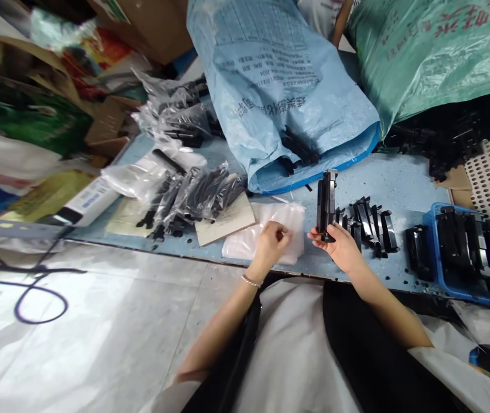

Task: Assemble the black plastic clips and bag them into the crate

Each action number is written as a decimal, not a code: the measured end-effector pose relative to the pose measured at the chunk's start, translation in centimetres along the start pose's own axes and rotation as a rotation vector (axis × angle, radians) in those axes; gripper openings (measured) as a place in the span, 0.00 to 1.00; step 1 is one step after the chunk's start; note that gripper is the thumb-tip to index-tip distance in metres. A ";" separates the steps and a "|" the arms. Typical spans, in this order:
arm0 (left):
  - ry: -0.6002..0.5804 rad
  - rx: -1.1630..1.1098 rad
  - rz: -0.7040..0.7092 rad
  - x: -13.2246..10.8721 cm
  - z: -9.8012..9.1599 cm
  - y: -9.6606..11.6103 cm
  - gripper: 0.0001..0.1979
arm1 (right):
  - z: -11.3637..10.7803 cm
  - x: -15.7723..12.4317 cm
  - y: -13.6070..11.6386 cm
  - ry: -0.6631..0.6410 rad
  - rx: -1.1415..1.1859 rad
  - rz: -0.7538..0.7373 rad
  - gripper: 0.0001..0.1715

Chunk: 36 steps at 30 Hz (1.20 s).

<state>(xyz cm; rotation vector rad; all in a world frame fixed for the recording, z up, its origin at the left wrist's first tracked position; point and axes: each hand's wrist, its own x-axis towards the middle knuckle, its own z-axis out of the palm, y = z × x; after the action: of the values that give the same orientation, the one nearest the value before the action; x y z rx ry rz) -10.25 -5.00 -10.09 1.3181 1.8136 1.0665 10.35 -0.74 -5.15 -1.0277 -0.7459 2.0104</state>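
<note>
In my right hand (338, 245) is a black plastic part (326, 201), held upright by its lower end between thumb and fingers. My left hand (271, 244) is closed over a stack of clear plastic bags (290, 226), its fingertips pinched together; whether anything thin is between them is too small to make out. Several loose black parts (373, 223) lie on the blue table (348, 180) just right of my right hand. Bagged black parts (206, 192) are piled left of the stack, beside a flat beige board (227, 219).
A blue sack (279, 97) and a green sack (438, 57), both with black parts at their mouths, lie across the back. At the right edge stands a blue basket (438, 264) of black parts. More bagged parts (176, 109) sit back left.
</note>
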 end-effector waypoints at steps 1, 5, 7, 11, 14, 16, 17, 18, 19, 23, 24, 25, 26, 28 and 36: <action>0.006 0.074 0.036 -0.2 0.5 0.2 0.06 | 0.1 0.2 0.1 0.001 0.010 0.004 0.21; -0.038 0.073 0.036 0.4 0.8 0.3 0.08 | 0.7 0.3 0.2 -0.002 0.040 0.024 0.21; -0.052 -0.099 -0.065 1.0 0.1 0.1 0.08 | 1.2 0.6 0.3 -0.011 0.060 0.018 0.20; 0.003 -0.215 -0.098 0.9 -1.1 0.0 0.05 | 2.7 2.6 1.3 -0.069 0.100 0.046 0.22; 0.002 0.059 0.148 0.4 -2.2 0.2 0.09 | 3.0 3.5 1.9 0.010 0.060 -0.006 0.22; -0.050 0.249 0.244 0.3 -3.1 0.1 0.17 | 2.2 2.8 1.8 0.019 0.055 -0.006 0.21; -0.067 0.309 0.255 0.3 -3.5 0.0 0.19 | 1.6 2.0 1.7 -0.029 0.071 0.043 0.20; -0.074 0.339 0.256 0.4 -3.8 -0.1 0.21 | 0.9 1.1 1.6 -0.111 0.100 0.129 0.20; -0.070 0.344 0.256 0.5 -4.0 -0.2 0.22 | 0.3 0.2 1.6 -0.207 0.139 0.238 0.21; -0.029 0.299 0.269 0.8 -4.2 -0.9 0.27 | -1.2 -2.0 3.1 -0.541 0.345 0.683 0.28; -0.032 0.296 0.271 0.8 -4.2 -1.1 0.28 | -1.4 -2.1 3.7 -0.570 0.394 0.738 0.28; -0.041 0.298 0.275 0.7 -4.2 -1.4 0.29 | -1.4 -2.0 4.2 -0.578 0.439 0.759 0.27; -0.052 0.304 0.281 0.7 -4.2 -1.7 0.30 | -1.5 -1.9 4.6 -0.573 0.478 0.752 0.27; -0.073 0.315 0.305 0.5 -4.1 -2.3 0.32 | -1.5 -1.8 5.0 -0.569 0.531 0.716 0.26; -0.089 0.288 0.497 -1.9 -3.9 -0.5 0.39 | -0.5 0.0 5.0 -0.536 0.383 0.739 0.27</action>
<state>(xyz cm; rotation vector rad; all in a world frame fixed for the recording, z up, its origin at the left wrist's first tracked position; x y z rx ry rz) -13.24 -7.81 -8.63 2.0311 1.6564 0.9903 9.05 -3.43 -9.18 -0.5670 -0.2000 2.9843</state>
